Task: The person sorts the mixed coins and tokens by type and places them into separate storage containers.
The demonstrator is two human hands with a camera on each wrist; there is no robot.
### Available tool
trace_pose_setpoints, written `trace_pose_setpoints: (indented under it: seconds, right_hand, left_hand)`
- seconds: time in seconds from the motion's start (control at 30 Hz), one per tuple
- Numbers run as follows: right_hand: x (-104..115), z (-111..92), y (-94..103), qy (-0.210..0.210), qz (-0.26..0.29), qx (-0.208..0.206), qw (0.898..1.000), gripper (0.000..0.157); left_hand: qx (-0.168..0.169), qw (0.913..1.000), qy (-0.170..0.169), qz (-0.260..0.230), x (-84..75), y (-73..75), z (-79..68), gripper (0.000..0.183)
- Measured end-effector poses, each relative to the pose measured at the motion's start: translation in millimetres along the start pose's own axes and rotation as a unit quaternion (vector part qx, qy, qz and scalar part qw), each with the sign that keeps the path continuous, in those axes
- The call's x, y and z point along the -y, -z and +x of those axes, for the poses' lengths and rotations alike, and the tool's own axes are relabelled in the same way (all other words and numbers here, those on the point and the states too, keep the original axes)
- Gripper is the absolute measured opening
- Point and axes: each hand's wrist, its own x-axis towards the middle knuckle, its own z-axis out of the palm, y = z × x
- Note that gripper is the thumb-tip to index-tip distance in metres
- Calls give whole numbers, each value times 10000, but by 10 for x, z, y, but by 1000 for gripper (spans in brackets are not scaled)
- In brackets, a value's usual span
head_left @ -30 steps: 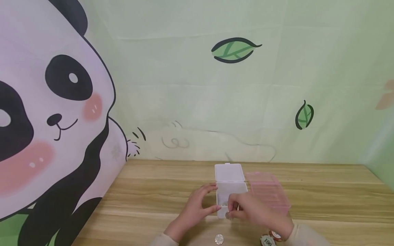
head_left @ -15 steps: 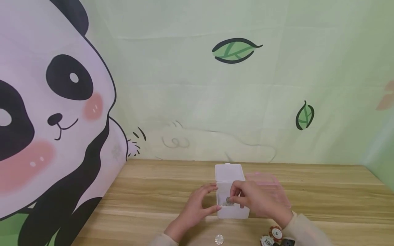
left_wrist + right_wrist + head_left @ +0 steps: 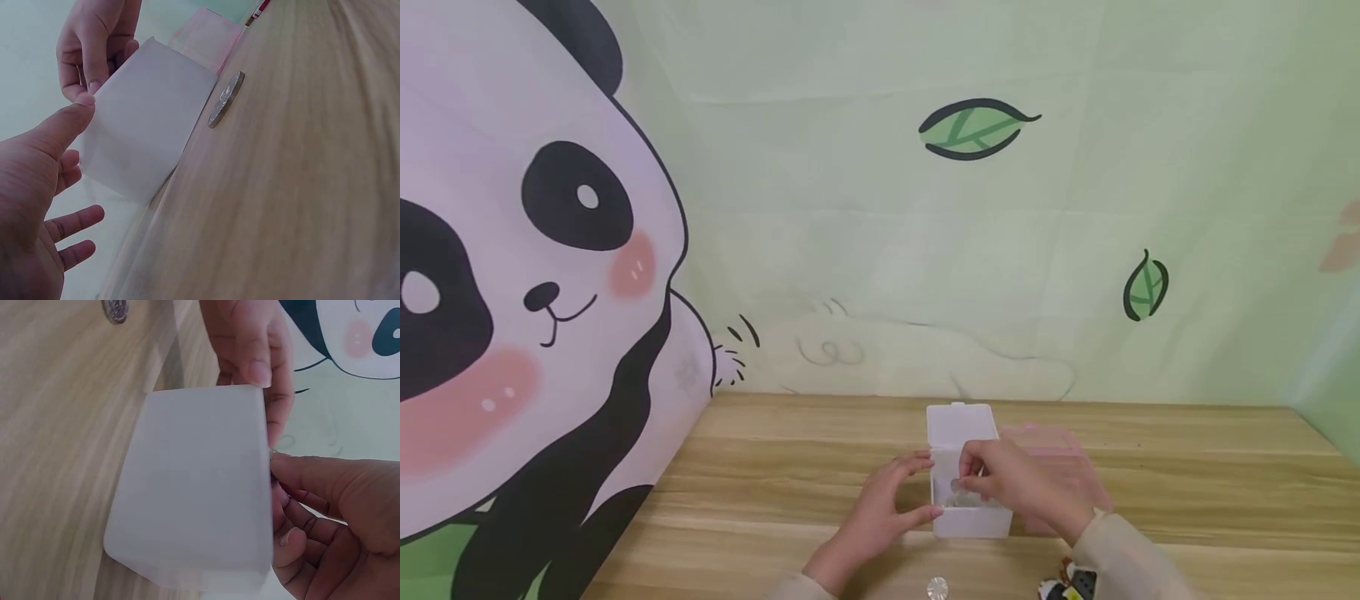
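A white plastic box stands on the wooden table, its lid flipped back. My left hand holds the box along its left side, thumb at the front corner and fingers farther back. Inside the box, just below rim height, a silvery coin is pinched between the thumb and forefinger of my right hand. Other shiny pieces show at the bottom, too small to tell apart. Another coin lies flat on the table in front of the box. The box wall hides my right fingertips in the right wrist view.
A translucent pink box is right of the white one, partly behind my right forearm. Near the front edge of the view, poker chips and dark dice lie beside my right sleeve. A panda-print cloth hangs behind the table.
My right hand has lifted a coin from in front of the box, over the front wall and into it. The left hand keeps its place on the box.
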Motion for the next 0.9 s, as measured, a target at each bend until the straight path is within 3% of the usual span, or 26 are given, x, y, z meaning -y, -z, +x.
trace_pose_setpoints:
  seconds: [0.5, 0.7, 0.9]
  right_hand:
    - [-20, 159, -216, -673, -327, 73, 9972, 18]
    - [-25, 181, -240, -397, -826, 130, 9957, 21]
    - [-34, 197, -265, -153, -1551, 127, 9877, 25]
  left_hand:
    - [-84, 9999, -100, 31, 43, -24, 5, 57]
    - [-68, 9999, -96, 87, 45, -23, 7, 56]
    - [-66, 9999, -122, 73, 45, -17, 6, 55]
